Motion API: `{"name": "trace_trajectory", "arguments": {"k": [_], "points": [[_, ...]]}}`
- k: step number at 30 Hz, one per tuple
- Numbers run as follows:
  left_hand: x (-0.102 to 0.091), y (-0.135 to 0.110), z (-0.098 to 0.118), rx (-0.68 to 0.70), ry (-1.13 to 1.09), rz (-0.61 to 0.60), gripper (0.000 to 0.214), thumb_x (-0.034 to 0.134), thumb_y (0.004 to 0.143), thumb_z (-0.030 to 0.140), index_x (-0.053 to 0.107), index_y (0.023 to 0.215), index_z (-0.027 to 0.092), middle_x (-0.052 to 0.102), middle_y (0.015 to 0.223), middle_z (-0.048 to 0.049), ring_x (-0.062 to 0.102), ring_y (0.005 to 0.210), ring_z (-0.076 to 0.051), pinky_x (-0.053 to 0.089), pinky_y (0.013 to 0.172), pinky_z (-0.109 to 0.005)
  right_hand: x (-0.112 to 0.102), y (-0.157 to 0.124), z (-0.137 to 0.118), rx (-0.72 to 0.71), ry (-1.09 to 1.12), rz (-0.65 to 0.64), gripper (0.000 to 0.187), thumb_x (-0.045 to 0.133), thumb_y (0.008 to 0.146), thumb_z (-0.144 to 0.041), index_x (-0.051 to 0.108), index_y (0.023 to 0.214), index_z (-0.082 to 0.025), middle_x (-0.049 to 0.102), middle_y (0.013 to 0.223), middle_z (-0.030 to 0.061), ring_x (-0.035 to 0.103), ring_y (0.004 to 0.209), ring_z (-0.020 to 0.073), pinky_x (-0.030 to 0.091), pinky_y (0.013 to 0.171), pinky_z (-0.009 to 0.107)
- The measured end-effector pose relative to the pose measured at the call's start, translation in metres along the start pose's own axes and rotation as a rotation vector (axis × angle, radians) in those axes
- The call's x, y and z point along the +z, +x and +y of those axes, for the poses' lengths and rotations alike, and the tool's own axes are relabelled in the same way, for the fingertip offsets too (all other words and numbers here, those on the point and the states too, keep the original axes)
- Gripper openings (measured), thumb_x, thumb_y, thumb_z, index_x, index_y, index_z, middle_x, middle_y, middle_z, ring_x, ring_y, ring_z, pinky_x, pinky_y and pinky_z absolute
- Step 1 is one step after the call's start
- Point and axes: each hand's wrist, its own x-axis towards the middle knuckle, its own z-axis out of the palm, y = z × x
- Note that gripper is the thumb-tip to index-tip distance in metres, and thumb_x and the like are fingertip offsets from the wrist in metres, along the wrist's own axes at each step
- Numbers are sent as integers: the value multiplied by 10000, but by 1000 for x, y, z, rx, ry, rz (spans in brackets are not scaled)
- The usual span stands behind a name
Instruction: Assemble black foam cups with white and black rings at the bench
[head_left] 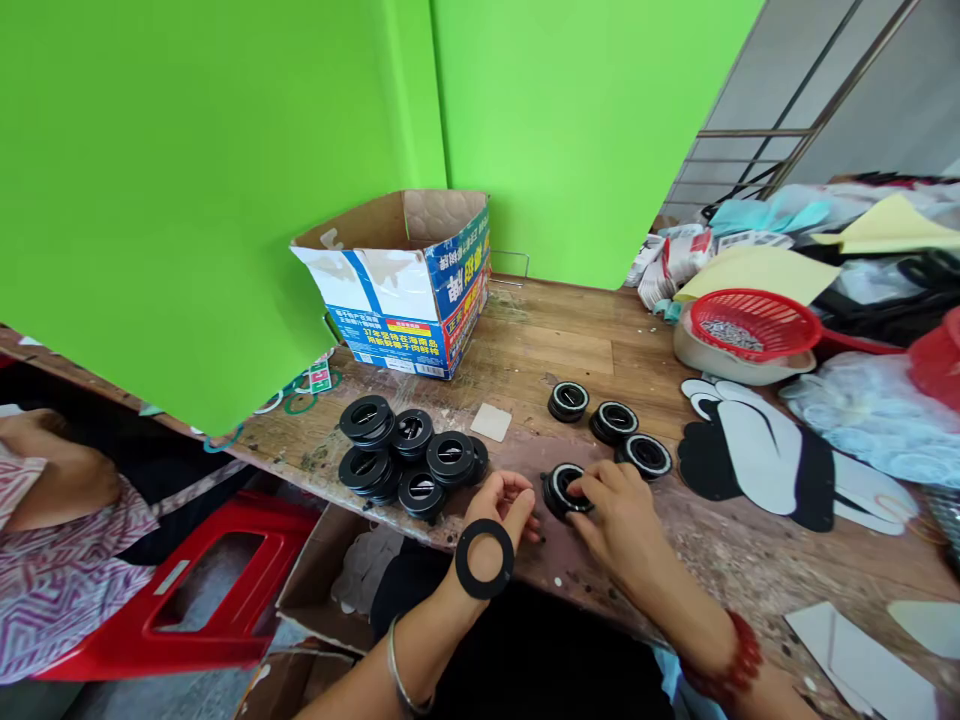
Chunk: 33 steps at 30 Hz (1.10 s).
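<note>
My right hand [619,515] grips the rim of a black round disc stack [562,490] with a pale ring on its top, resting on the table near the front edge. Just left of it, my left hand [506,505] is closed, its fingers curled towards the thumb; what they hold, if anything, is hidden. Over my left wrist lies a flat black ring [465,580], with skin showing through its hole. Further left stand several stacks of black round discs [367,420]. Beyond my right hand sit 3 similar black pieces with pale speckled rings [615,420].
A printed cardboard box [390,310] stands at the back against a green panel [562,130]. A small beige card [492,421] lies mid-table. To the right are black and white cutouts [765,450], a red basket [787,325] and piled bags. A person's arm [60,480] and a red stool [187,590] are at left.
</note>
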Motion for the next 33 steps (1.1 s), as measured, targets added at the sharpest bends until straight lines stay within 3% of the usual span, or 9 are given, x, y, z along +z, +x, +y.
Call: {"name": "trace_trajectory", "arguments": {"k": [4,9,12,16,18,20,24,28,33], "points": [[3,1,1,185,250,73,244,621,810,356,554,980,195,584,809,1,545,648,-114,458,610,-229,-15,-24,-26,164,369,4,110,589,841,-295,651,797,-214,627,833,54,537,838,225,418,770,351],[11,-5,15,384,319,253,219,582,857,310,541,1048,212,594,1010,-49,571,843,-160,456,753,-263,-8,-38,-65,428,789,-217,304,574,837,-451,649,693,-193,610,700,20,539,660,162,422,602,268],[16,-5,20,499,320,310,196,565,887,319,546,1055,220,580,998,-50,560,835,-160,453,751,-256,1,-47,-74,461,924,-115,305,606,824,-451,644,685,-182,619,683,27,555,634,152,448,568,244],[20,0,25,570,381,293,129,564,887,302,608,967,211,593,947,-44,566,824,-160,447,744,-242,-9,-56,-85,47,640,284,120,590,827,-165,617,722,-214,609,684,22,562,598,136,460,530,228],[20,7,24,519,442,204,113,562,881,274,641,908,199,626,910,-45,581,834,-168,448,760,-248,-21,-59,-88,-242,518,355,193,588,769,-48,624,823,-229,621,701,17,572,603,139,486,554,238],[20,17,21,389,448,100,102,582,859,251,661,881,192,658,891,-44,595,847,-171,454,779,-252,-31,-57,-85,-320,507,331,234,592,757,-30,619,866,-235,630,719,13,584,629,140,498,582,238],[23,38,11,119,340,-30,128,689,778,284,636,811,172,649,712,-18,607,644,-143,483,614,-231,-34,-43,-50,180,658,298,131,588,854,-225,603,724,-218,621,757,25,584,719,152,479,661,254],[25,36,8,-63,224,-99,346,760,704,424,534,773,172,584,536,20,572,415,-148,479,419,-245,-21,-33,0,645,980,289,244,705,720,-430,649,705,-192,654,828,48,575,802,186,473,780,313],[16,5,5,-233,13,-94,498,814,628,528,526,783,153,647,595,-28,663,513,-173,555,490,-245,-6,-34,21,860,1160,162,311,792,525,-430,690,665,-172,692,820,79,592,813,217,477,790,346]]}}
